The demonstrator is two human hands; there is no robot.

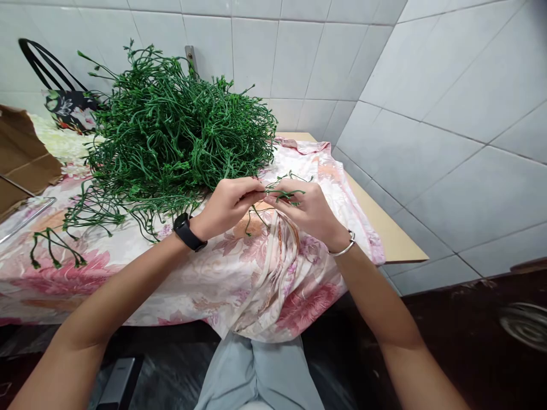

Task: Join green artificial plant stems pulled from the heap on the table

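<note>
Both hands meet over the front of a table spread with a floral cloth (205,273). My left hand (233,205), with a black watch on its wrist, pinches a thin green plastic stem (288,195). My right hand (310,210), wearing a pale bracelet, has its fingers closed on the same stem, whose forked tips stick out over its fingers. More thin stem ends hang below the fingertips. Behind and left of my hands rises a big heap of green artificial flower stems (179,125). What lies exactly between the fingertips is partly hidden.
At the far left are a cardboard box (25,154), pale artificial flowers (64,142), a metal rod (32,213) and a floral bag (72,108) with black handles. Loose stems (55,250) lie near the front left. Tiled walls (316,57) stand behind and to the right.
</note>
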